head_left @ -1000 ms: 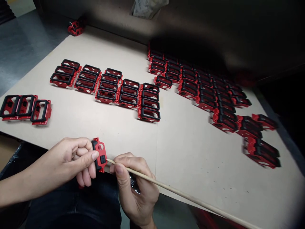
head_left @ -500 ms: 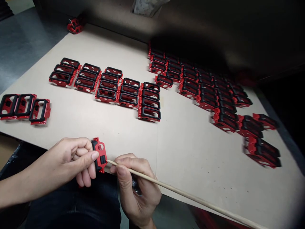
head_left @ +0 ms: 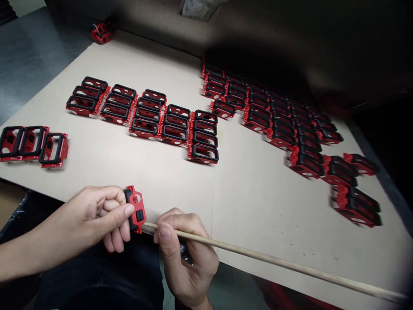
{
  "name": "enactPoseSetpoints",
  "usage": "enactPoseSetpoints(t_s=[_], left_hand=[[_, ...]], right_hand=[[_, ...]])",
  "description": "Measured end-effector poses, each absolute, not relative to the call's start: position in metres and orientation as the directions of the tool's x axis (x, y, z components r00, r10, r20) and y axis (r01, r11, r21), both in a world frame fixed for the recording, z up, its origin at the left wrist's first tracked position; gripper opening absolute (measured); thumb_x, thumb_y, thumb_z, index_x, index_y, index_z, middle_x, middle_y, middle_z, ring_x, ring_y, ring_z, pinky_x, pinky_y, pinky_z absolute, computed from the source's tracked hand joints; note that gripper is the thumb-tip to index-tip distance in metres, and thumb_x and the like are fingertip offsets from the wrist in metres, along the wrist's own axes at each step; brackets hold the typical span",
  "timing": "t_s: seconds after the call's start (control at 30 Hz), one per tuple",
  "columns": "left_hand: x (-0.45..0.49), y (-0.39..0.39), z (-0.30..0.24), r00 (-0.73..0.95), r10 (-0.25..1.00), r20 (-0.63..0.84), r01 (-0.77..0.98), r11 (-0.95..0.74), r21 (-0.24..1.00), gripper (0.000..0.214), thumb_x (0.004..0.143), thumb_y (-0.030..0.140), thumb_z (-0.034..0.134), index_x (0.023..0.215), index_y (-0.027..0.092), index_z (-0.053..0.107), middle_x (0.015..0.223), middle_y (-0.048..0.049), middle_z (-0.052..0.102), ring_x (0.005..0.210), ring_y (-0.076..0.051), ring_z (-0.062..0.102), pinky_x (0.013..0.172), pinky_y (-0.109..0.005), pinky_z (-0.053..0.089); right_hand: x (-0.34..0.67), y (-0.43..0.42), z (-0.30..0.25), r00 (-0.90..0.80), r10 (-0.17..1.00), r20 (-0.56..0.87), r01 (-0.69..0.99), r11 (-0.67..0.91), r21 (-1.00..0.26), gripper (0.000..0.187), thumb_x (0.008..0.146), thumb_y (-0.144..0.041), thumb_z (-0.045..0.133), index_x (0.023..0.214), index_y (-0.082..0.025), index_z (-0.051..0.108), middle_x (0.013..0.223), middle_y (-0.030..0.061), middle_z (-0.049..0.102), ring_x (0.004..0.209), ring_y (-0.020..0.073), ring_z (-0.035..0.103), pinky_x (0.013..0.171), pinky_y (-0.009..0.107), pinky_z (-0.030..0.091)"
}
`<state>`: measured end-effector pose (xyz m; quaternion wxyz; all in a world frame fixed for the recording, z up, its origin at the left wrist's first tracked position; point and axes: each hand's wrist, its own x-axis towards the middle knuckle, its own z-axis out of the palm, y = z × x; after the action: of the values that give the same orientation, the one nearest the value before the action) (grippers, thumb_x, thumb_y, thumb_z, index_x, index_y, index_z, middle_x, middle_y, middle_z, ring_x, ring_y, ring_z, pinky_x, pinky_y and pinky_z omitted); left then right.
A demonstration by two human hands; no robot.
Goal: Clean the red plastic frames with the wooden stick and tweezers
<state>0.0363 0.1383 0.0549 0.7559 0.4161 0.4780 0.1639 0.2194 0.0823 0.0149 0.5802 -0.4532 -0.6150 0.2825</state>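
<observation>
My left hand (head_left: 97, 213) is closed round a small red part with a black rim (head_left: 135, 209), held on edge at the near rim of the table. My right hand (head_left: 185, 254) pinches a long thin wooden stick (head_left: 274, 262). The stick's tip touches the lower side of the red part, and its far end runs off to the right. A small dark object shows under my right fingers; I cannot make it out.
The beige table board (head_left: 251, 202) carries rows of the same red and black parts in the middle (head_left: 174, 125) and at the right (head_left: 290, 129). Three more lie at the left edge (head_left: 32, 144). One sits at the far corner (head_left: 101, 32).
The stick has swung so its far end lies higher and further right. Its tip stays at the red part. My left hand has not moved.
</observation>
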Motion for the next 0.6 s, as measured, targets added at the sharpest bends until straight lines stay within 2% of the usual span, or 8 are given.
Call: enactPoseSetpoints(t_s=[0.4, 0.6], left_hand=[[0.0353, 0.136, 0.0545, 0.491, 0.648, -0.582, 0.17, 0.584, 0.794, 0.04, 0.095, 0.052, 0.072, 0.073, 0.019, 0.068, 0.061, 0.0015, 0.072, 0.054, -0.011, 0.068, 0.054, -0.017, 0.057], [0.0368, 0.1397, 0.0528, 0.492, 0.65, -0.579, 0.169, 0.58, 0.797, 0.039, 0.095, 0.052, 0.072, 0.074, 0.019, 0.069, 0.06, 0.0013, 0.073, 0.053, -0.011, 0.068, 0.054, -0.018, 0.057]], right_hand=[[0.2177, 0.0838, 0.0173, 0.069, 0.886, 0.458, 0.274, 0.425, -0.863, 0.018, 0.097, -0.005, 0.057, 0.093, -0.021, 0.062, 0.067, -0.0033, 0.055, 0.053, 0.0121, 0.055, 0.046, 0.026, 0.045], [0.2154, 0.0853, 0.0146, 0.129, 0.832, 0.54, 0.327, 0.479, -0.815, 0.018, 0.097, -0.004, 0.055, 0.096, -0.02, 0.063, 0.068, -0.0027, 0.056, 0.052, 0.0121, 0.053, 0.045, 0.027, 0.042]])
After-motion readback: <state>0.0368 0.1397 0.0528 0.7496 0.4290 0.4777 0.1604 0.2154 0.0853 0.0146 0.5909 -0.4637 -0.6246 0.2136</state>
